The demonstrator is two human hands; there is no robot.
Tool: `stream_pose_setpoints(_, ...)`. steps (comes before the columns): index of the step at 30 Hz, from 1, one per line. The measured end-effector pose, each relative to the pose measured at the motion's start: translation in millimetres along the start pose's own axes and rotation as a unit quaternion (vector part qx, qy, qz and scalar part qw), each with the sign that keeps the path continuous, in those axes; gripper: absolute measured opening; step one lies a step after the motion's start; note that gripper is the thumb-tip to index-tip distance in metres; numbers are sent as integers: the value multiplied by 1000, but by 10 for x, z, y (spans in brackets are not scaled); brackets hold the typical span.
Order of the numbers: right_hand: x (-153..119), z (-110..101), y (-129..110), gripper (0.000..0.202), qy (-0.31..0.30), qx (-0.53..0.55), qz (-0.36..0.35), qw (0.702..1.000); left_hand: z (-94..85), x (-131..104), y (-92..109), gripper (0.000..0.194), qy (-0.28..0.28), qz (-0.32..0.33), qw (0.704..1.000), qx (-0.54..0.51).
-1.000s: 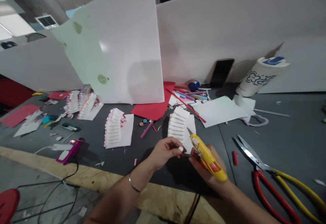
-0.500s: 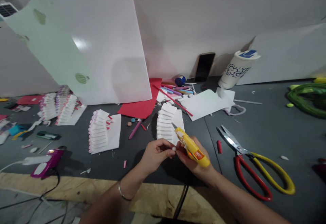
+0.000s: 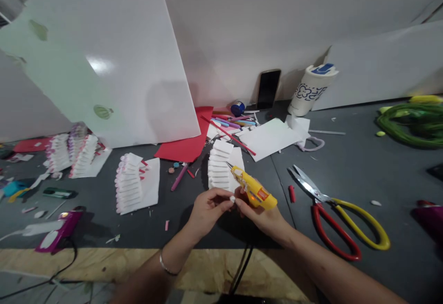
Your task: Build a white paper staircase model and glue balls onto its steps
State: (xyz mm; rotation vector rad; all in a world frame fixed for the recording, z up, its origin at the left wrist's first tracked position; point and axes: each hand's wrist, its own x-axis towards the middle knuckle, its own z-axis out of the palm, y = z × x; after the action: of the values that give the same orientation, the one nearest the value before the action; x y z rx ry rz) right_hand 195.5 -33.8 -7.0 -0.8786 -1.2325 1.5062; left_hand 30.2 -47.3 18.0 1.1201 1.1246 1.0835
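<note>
A yellow glue gun (image 3: 255, 187) rests in my right hand (image 3: 261, 216), its metal nozzle pointing up and left. My left hand (image 3: 209, 209) pinches a small white piece (image 3: 232, 199) between thumb and fingertips. The thumb of my right hand meets that piece from the other side. Just beyond the hands, a stack of white strips (image 3: 219, 168) lies fanned on a white card (image 3: 238, 158); the nozzle hangs over it. What exactly the small white piece is, I cannot make out.
Red-and-yellow-handled scissors (image 3: 323, 198) lie open at right. Further left are more fanned strips with pink tips (image 3: 129, 184) and a magenta power strip (image 3: 59, 235). Behind stand a phone (image 3: 269, 89), a white tumbler (image 3: 309, 91) and white boards (image 3: 138, 64). Green wire (image 3: 411, 124) sits far right.
The camera view has shifted slightly, so the table contents appear further left. The glue gun has tilted flatter in my right hand. Both hands stay together at the small white piece.
</note>
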Motion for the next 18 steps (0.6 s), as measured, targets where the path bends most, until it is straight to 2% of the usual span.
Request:
stream_pose_setpoints(5,2,19,-32,27,-9,13,6,1000,4,-27,-39,24,3,48,998,51)
stream_pose_setpoints(11,-1,41,-9,36,7,50,47,998,-27,-36,-50,28,21,117,985,125)
stream_pose_setpoints(18,7,59,23,37,17,62,55,996,-46,-41,-17,9,20,263,920,291)
